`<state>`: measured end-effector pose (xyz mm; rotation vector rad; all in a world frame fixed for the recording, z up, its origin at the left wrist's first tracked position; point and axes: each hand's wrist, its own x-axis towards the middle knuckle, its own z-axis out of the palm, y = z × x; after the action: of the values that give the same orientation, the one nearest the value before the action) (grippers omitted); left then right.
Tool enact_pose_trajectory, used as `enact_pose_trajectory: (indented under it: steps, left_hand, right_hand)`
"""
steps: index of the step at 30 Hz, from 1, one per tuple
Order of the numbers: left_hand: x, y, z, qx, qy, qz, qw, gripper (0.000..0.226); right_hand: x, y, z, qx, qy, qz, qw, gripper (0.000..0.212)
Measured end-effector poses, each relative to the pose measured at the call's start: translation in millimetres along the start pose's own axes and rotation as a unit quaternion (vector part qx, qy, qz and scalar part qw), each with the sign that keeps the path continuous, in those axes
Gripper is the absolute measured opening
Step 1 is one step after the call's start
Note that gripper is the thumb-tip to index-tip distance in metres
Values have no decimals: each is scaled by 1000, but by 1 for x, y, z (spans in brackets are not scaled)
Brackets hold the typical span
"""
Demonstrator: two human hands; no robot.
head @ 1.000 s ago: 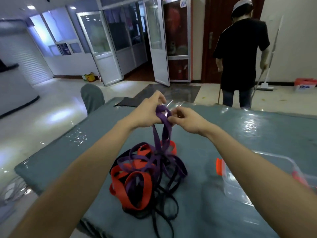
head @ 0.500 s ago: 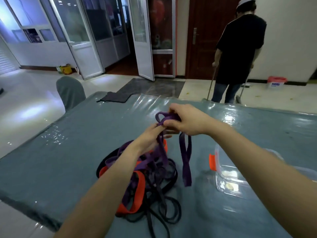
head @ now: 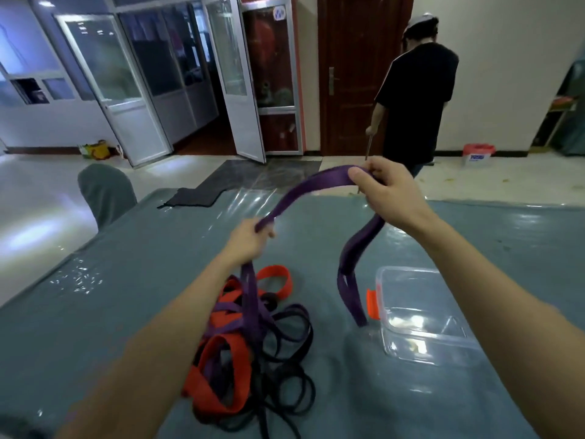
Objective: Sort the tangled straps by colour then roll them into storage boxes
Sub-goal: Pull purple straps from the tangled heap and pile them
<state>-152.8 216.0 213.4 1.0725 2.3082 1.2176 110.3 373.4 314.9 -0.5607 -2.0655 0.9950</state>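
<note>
At the far left a grey chair back [head: 106,191] is seen behind the table [head: 110,312], which is covered in a glossy grey-green sheet. Near the middle of the table lies the tangle of straps [head: 250,340], in which orange straps [head: 274,270], thin black straps [head: 269,384] and purple lengths are knotted together.

Just above the tangle, the purple strap [head: 304,188] is gripped by the left hand [head: 250,240], whose fingers are curled round it. From that grip one part runs down into the heap and the other is drawn up and to the right. There it is held by the right hand [head: 383,188], with thumb and fingers closed on it. Its free end hangs down from the right hand, near the orange latch [head: 373,304] of the clear storage box [head: 408,270], which stands open on the table.

The task is judged to be at an early stage. One purple strap is partly freed, while its lower part is caught in the heap. No sorted piles are visible, nothing is rolled, and no strap is seen inside the box. The orange and black straps appear untouched. Farther right, in the background, a person in a black shirt [head: 418,90] is seen from behind.
</note>
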Motion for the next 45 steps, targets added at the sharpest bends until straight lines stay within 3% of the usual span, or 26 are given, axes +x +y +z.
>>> enact_pose_trajectory:
  steps: [2, 3, 5, 7, 9, 11, 14, 15, 16, 18, 20, 23, 25, 27, 29, 32, 33, 36, 39, 41, 43, 45]
  left_hand:
    - [18, 39, -51, -37, 150, 71, 985, 24]
    - [21, 59, -70, -14, 163, 129, 978, 18]
    - [22, 90, -91, 101, 71, 186, 975, 37]
    - [16, 108, -109, 133, -17, 183, 974, 56]
    - [8, 116, -122, 97, -19, 196, 976, 58]
    - [-6, 121, -120, 129, -57, 206, 968, 59]
    - [-25, 125, -95, 184, -145, 237, 943, 63]
    - [-26, 124, -86, 190, -167, 246, 936, 63]
    - [-26, 123, -79, 196, -183, 254, 929, 64]
    - [-27, 117, -69, 173, -180, 254, 934, 65]
    - [-33, 94, -59, 62, -134, 225, 963, 72]
    - [-60, 28, -21, -5, -74, 126, 989, 99]
    - [-91, -24, 24, 2, -145, -8, 989, 119]
    - [-120, -69, 72, 30, -224, -113, 968, 139]
    - [-137, -103, 112, 81, -234, -150, 957, 123]
    - [-131, -121, 130, 156, -151, -106, 970, 33]
    - [-122, -120, 125, 136, -122, -92, 979, 15]
    - [-86, -97, 76, 2, -38, -68, 997, 27]
    - [-64, -54, 2, -45, -87, -22, 995, 33]
    - [-56, -30, -45, -53, -107, 9, 993, 28]
    - [-51, -16, -83, -139, -39, 4, 989, 24]
    - [-48, -16, -99, -103, 6, -18, 994, 25]
  right_hand:
    - [-3, 10, -5, -6, -11, 39, 999, 49]
    - [-6, 13, -3, -29, -65, 61, 996, 59]
    - [-12, 19, 4, -97, -192, 76, 974, 70]
    - [-17, 23, 9, -103, -242, 84, 961, 68]
    - [-17, 27, 19, -1, -254, 130, 958, 64]
    - [-14, 24, 32, 71, -249, 157, 953, 66]
    - [-8, -1, 61, 68, -219, 86, 970, 116]
    - [-6, -8, 70, 71, -207, 61, 974, 119]
    - [-5, -13, 76, 86, -208, 42, 973, 105]
    - [-2, -13, 81, 94, -214, 40, 971, 54]
    - [-2, -5, 73, 51, -235, 55, 969, 37]
    - [-14, 10, 57, 14, -258, 75, 963, 44]
    - [-27, 20, 53, -2, -250, 78, 965, 46]
    - [-37, 29, 49, 5, -220, 92, 971, 40]
    - [-44, 38, 42, 35, -178, 108, 977, 33]
    - [-49, 48, 27, 75, -123, 116, 983, 27]
    - [-50, 52, 24, 94, -103, 117, 983, 26]
    - [-47, 68, 19, 101, -71, 151, 981, 24]
    - [-46, 80, 27, -5, -173, 187, 967, 25]
    - [-47, 83, 41, -30, -161, 181, 970, 26]
    - [-46, 86, 55, -9, -122, 189, 974, 29]
    - [-45, 85, 63, -37, -175, 183, 967, 34]
